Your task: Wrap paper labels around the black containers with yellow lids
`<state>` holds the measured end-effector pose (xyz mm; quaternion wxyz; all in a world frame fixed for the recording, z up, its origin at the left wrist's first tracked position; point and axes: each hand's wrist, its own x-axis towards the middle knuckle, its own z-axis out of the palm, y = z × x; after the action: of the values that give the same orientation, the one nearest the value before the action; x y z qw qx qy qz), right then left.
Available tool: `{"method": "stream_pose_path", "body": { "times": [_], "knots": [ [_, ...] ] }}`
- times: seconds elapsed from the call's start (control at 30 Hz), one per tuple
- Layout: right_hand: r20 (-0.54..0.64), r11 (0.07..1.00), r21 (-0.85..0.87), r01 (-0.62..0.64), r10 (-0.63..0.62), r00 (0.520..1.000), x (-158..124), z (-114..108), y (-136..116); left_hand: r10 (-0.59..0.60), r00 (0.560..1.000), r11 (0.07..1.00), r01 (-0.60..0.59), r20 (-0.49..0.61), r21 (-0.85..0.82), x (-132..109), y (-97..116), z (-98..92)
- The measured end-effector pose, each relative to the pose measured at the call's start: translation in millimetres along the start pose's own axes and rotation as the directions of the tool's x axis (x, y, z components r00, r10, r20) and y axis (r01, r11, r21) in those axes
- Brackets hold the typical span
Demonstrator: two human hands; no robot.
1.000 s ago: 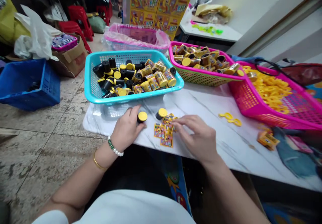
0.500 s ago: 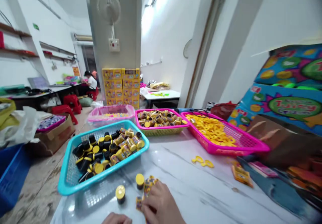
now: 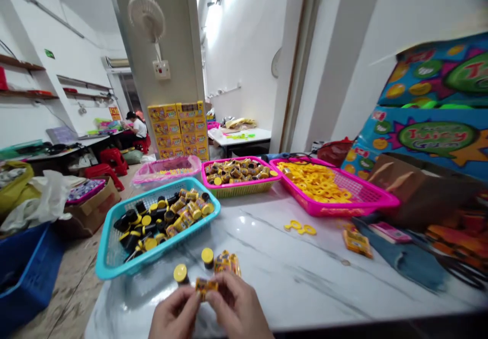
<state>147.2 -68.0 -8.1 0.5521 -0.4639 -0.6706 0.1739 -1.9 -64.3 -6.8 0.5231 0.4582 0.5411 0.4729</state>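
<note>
Near the front of the table, my left hand (image 3: 176, 312) and my right hand (image 3: 239, 303) both pinch a small yellow printed label (image 3: 206, 286) by its two ends. Just beyond my right fingers lies a small pile of similar printed labels (image 3: 227, 263). Two little black containers with yellow lids stand upright by my hands: one container (image 3: 180, 274) nearer my left hand, another container (image 3: 208, 257) beside the pile. A turquoise basket (image 3: 109, 265) behind them holds many such containers, some wrapped with yellow labels and some plain black.
On the white marbled table (image 3: 259, 242) are a pink basket of small containers (image 3: 244, 191), a pink basket of yellow plastic pieces (image 3: 366, 208) and some loose yellow pieces (image 3: 300, 227). Blue denim cloth (image 3: 412, 268) lies at the right. Blue cartons (image 3: 430, 130) stand behind. A person (image 3: 136, 128) sits far left.
My right hand has come away from the label pile toward me, bringing a label. My left hand has moved up into view and grips the label's other end. The camera view has shifted.
</note>
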Motion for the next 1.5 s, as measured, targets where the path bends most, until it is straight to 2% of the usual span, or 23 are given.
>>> {"method": "stream_pose_path", "body": {
  "times": [0.03,0.13,0.17,0.33,0.5,0.57,0.63,0.73,0.8,0.9,0.97,1.0,1.1,1.17,1.37,1.43,1.5],
  "knots": [
    [0.037,0.999,-0.032,-0.008,0.009,0.999,0.4,-1.7,-5.5,0.056,0.998,0.997,-0.056,0.009,0.059,-3.5,5.7,1.1],
    [-0.016,0.976,-0.205,0.067,-0.071,0.997,-1.4,-5.1,-17.3,0.197,0.98,0.967,-0.193,-0.007,0.169,-13.4,18.3,4.7],
    [0.001,0.976,-0.214,0.052,-0.053,0.999,-3.0,-5.4,-18.3,0.216,0.976,0.959,-0.211,-0.006,0.19,-15.3,19.8,5.0],
    [0.137,0.964,-0.266,0.007,0.03,0.99,-13.4,-3.6,-7.7,0.341,0.939,0.868,-0.331,0.04,0.37,-17.1,10.6,-1.4],
    [0.124,0.887,-0.46,0.031,0.029,0.992,-9.4,3.1,9.8,0.363,0.931,0.845,-0.318,-0.025,0.43,-14.5,-3.1,-3.5],
    [0.108,0.813,-0.578,0.071,-0.01,0.994,-4.8,4.2,13.6,0.388,0.921,0.826,-0.338,-0.021,0.451,-13.5,-5.6,-3.3],
    [0.095,0.775,-0.621,0.118,-0.075,0.993,-1.2,1.7,13.4,0.412,0.911,0.809,-0.366,-0.001,0.459,-13.2,-5.7,-4.2],
    [-0.005,0.873,-0.469,0.137,-0.158,0.987,-0.2,-7.6,4.6,0.389,0.921,0.845,-0.346,-0.025,0.409,-15.5,-2.1,-7.8],
    [-0.056,0.934,-0.341,0.104,-0.13,0.99,-3.3,-13.1,-5.5,0.328,0.943,0.903,-0.293,-0.062,0.315,-19.6,2.3,-10.7],
    [0.036,0.981,-0.191,0.022,-0.015,0.999,-13.4,-12.5,-20.3,0.176,0.984,0.979,-0.174,-0.01,0.102,-28.9,10.1,-13.8],
    [0.09,0.991,-0.136,0.009,0.003,0.996,-21.2,-6.5,-26.2,0.096,0.994,0.995,-0.096,0.05,0.001,-35.3,14.9,-15.4],
    [0.095,0.992,-0.128,0.006,0.007,0.995,-24.5,-3.0,-27.6,0.079,0.996,0.997,-0.078,0.042,-0.025,-38.3,17.0,-16.6],
    [0.084,0.991,-0.122,-0.049,0.059,0.995,-29.8,5.2,-27.6,0.102,0.987,0.993,-0.109,-0.124,-0.055,-45.6,22.4,-21.8],
    [0.09,0.992,-0.11,-0.062,0.073,0.993,-29.8,8.3,-26.9,0.147,0.971,0.987,-0.156,-0.188,-0.033,-49.6,25.6,-25.5],
    [0.129,0.989,-0.122,0.083,-0.067,0.989,-27.0,20.0,-29.3,0.239,0.967,0.969,-0.23,-0.091,0.093,-55.2,28.8,-28.1],
    [0.145,0.988,-0.115,0.107,-0.09,0.985,-26.6,24.4,-30.3,0.245,0.963,0.967,-0.233,-0.113,0.104,-54.4,26.5,-28.5],
    [0.146,0.992,-0.087,0.086,-0.073,0.987,-26.0,27.2,-30.8,0.196,0.969,0.979,-0.187,-0.152,0.076,-52.2,23.2,-30.5]
  ]
}}
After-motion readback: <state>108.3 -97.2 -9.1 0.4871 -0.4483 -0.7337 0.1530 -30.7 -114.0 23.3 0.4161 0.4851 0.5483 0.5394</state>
